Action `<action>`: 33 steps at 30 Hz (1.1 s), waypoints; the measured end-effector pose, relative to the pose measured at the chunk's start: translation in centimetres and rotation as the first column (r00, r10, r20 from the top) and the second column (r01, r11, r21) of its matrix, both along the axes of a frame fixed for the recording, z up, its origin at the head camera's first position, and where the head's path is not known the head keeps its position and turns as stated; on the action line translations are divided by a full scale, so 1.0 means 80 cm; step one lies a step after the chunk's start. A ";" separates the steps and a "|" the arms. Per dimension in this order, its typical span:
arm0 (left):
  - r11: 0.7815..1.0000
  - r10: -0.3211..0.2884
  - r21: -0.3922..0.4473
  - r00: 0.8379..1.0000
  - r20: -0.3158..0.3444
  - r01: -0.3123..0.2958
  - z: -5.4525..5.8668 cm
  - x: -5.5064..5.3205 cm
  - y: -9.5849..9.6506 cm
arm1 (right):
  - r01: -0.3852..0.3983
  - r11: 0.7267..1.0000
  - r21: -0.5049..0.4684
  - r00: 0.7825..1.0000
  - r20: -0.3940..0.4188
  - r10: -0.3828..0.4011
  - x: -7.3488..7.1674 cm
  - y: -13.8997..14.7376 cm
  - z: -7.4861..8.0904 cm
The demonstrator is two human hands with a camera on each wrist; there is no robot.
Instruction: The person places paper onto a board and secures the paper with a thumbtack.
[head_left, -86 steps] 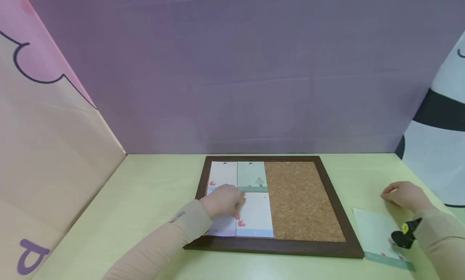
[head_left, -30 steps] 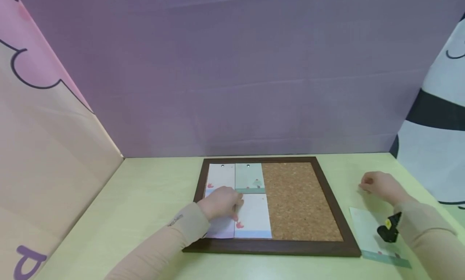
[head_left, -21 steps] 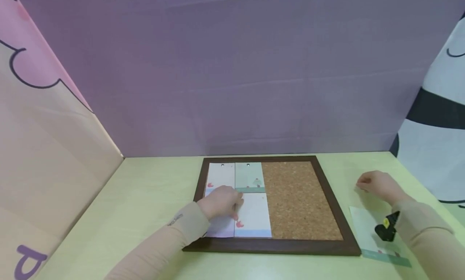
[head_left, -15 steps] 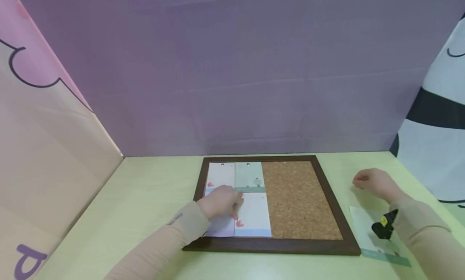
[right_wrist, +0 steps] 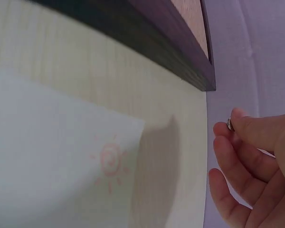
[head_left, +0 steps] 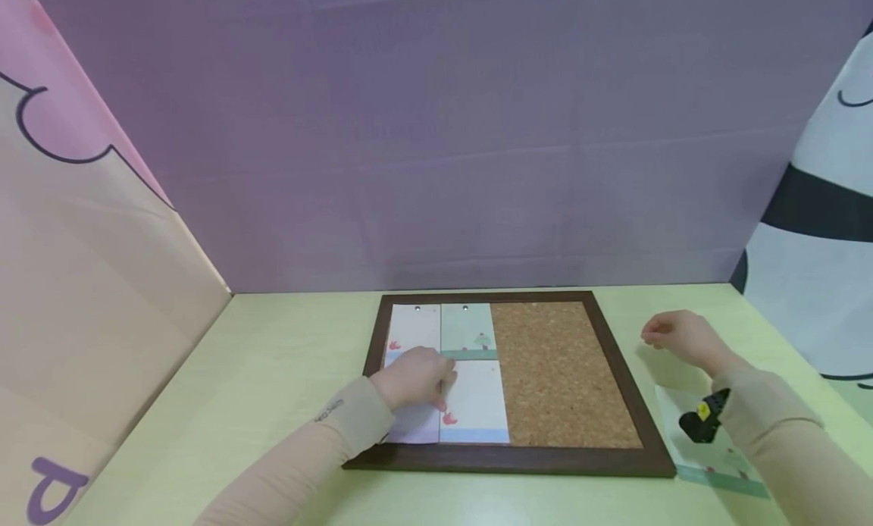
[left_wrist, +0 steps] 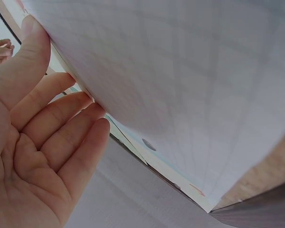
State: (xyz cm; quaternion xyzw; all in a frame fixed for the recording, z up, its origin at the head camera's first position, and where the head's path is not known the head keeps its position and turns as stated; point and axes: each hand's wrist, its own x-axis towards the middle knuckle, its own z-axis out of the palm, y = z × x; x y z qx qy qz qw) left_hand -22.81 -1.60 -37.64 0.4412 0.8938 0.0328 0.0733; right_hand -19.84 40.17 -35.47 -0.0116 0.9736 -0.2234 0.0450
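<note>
One tiny object, probably a silvery pin (right_wrist: 230,124), pinched in the right hand's grip (head_left: 684,338) beside a dark-wood-framed cork board (head_left: 569,374).
Four pastel paper sheets (head_left: 475,393) fill the board's left half, the upper two bearing silvery studs (head_left: 465,308); the left hand's grip (head_left: 416,377), loosely spread, touches the lower ones. A green-banded paper sheet (head_left: 702,458) lies right of the board on the pale-green worktop (head_left: 293,336), before a purple cloth (head_left: 409,132).

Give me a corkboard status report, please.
Left hand touching lower-left sheet; right hand pinching small shiny pin; corkboard right half bare, nothing seen blocking.
</note>
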 end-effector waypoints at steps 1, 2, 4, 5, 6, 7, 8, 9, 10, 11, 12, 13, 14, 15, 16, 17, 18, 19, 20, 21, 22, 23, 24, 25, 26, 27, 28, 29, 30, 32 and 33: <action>1.000 -0.001 -0.002 1.000 -0.001 0.001 0.000 0.000 0.000 | -0.002 1.000 -0.002 1.000 -0.003 0.002 0.000 -0.002 0.001; 1.000 -0.003 -0.005 1.000 -0.003 0.003 0.000 0.000 0.000 | -0.009 1.000 -0.004 1.000 -0.007 0.009 -0.001 -0.005 0.002; 1.000 -0.005 -0.007 1.000 -0.006 0.005 0.001 0.000 0.000 | -0.025 1.000 -0.005 1.000 -0.016 0.025 -0.001 -0.012 0.004; 1.000 -0.007 -0.009 1.000 -0.008 0.006 0.001 0.000 0.000 | -0.029 1.000 -0.004 0.999 -0.021 0.029 -0.002 -0.015 0.005; 1.000 -0.008 -0.009 1.000 -0.010 0.008 0.001 0.000 0.000 | -0.033 0.999 -0.005 0.999 -0.024 0.033 -0.003 -0.019 0.005; 1.000 -0.011 -0.010 1.000 -0.013 0.010 0.002 0.000 0.000 | -0.035 0.999 -0.006 0.999 -0.029 0.034 -0.005 -0.023 0.006; 1.000 -0.013 -0.011 1.000 -0.015 0.013 0.002 0.000 0.000 | -0.037 0.999 -0.009 0.999 -0.028 0.037 -0.006 -0.027 0.007; 1.000 -0.013 -0.012 1.000 -0.015 0.013 0.002 0.000 0.000 | -0.037 0.999 -0.012 0.999 -0.027 0.037 -0.007 -0.031 0.008; 1.000 -0.015 -0.013 1.000 -0.016 0.014 0.002 0.000 0.000 | -0.038 0.999 -0.015 0.999 -0.027 0.037 -0.009 -0.035 0.009; 1.000 -0.015 -0.014 1.000 -0.016 0.014 0.002 0.000 0.000 | -0.036 0.999 -0.017 0.999 -0.024 0.035 -0.011 -0.039 0.010; 1.000 -0.013 -0.015 1.000 -0.014 0.013 0.002 0.000 0.000 | -0.037 0.999 -0.023 0.999 -0.020 0.037 -0.012 -0.043 0.011; 1.000 -0.013 -0.017 1.000 -0.016 0.013 0.002 0.000 0.000 | -0.039 0.999 -0.027 0.999 -0.018 0.038 -0.014 -0.047 0.011; 1.000 -0.013 -0.018 1.000 -0.015 0.012 0.002 0.000 0.000 | -0.046 0.998 -0.034 0.999 -0.015 0.045 -0.015 -0.051 0.012; 1.000 -0.011 -0.017 1.000 -0.014 0.011 0.002 0.001 0.000 | -0.046 0.998 -0.039 0.999 -0.011 0.046 -0.016 -0.055 0.012; 1.000 -0.013 -0.016 1.000 -0.015 0.013 0.002 0.001 0.000 | -0.046 0.998 -0.044 0.999 -0.007 0.046 -0.017 -0.059 0.012; 1.000 -0.013 -0.014 1.000 -0.015 0.013 0.002 0.001 0.000 | -0.046 0.998 -0.051 0.999 -0.001 0.046 -0.018 -0.063 0.013; 1.000 -0.015 -0.014 1.000 -0.015 0.015 0.002 0.001 0.000 | -0.046 0.997 -0.059 0.999 0.003 0.046 -0.019 -0.066 0.012; 1.000 -0.015 -0.013 1.000 -0.016 0.015 0.002 0.001 0.000 | -0.046 0.997 -0.066 0.999 0.006 0.046 -0.020 -0.069 0.012; 1.000 -0.013 -0.011 1.000 -0.013 0.013 0.002 0.001 0.000 | -0.043 0.996 -0.075 0.999 0.011 0.044 -0.021 -0.073 0.011; 1.000 -0.012 -0.007 1.000 -0.011 0.011 0.002 0.001 0.000 | -0.035 0.996 -0.086 0.999 0.020 0.037 -0.022 -0.076 0.011; 1.000 -0.010 -0.007 1.000 -0.007 0.010 0.002 0.001 0.000 | -0.033 0.994 -0.107 0.999 0.029 0.036 -0.022 -0.079 0.010; 1.000 -0.007 -0.005 1.000 -0.002 0.007 0.002 0.001 0.000 | -0.028 0.992 -0.127 0.999 0.040 0.034 -0.022 -0.083 0.009; 1.000 -0.005 -0.005 1.000 0.002 0.005 0.002 0.001 0.001 | -0.025 0.989 -0.143 0.998 0.049 0.033 -0.022 -0.086 0.008; 1.000 -0.004 -0.003 1.000 0.006 0.004 0.002 0.001 0.001 | -0.021 0.987 -0.159 0.998 0.059 0.031 -0.022 -0.089 0.008; 1.000 -0.002 -0.002 1.000 0.008 0.002 0.001 0.001 0.001 | -0.019 0.984 -0.179 0.997 0.065 0.031 -0.022 -0.092 0.007; 1.000 -0.002 -0.002 1.000 0.008 0.002 0.001 0.001 0.001 | -0.019 0.981 -0.194 0.997 0.071 0.034 -0.021 -0.096 0.006; 1.000 -0.002 -0.004 1.000 0.009 0.002 0.001 0.001 0.001 | -0.023 0.979 -0.201 0.997 0.072 0.038 -0.022 -0.099 0.006; 1.000 0.001 -0.004 1.000 0.010 -0.001 0.001 0.001 0.001 | -0.025 0.980 -0.199 0.997 0.073 0.040 -0.022 -0.102 0.006; 1.000 0.002 -0.005 1.000 0.007 -0.002 0.001 0.001 0.001 | -0.029 0.980 -0.199 0.997 0.070 0.044 -0.022 -0.105 0.007; 1.000 0.005 -0.001 1.000 0.007 -0.005 0.000 0.001 0.001 | -0.034 0.980 -0.196 0.997 0.062 0.047 -0.022 -0.111 0.007; 1.000 0.007 0.002 1.000 0.010 -0.007 0.001 0.001 0.001 | -0.038 0.981 -0.190 0.997 0.057 0.050 -0.023 -0.114 0.007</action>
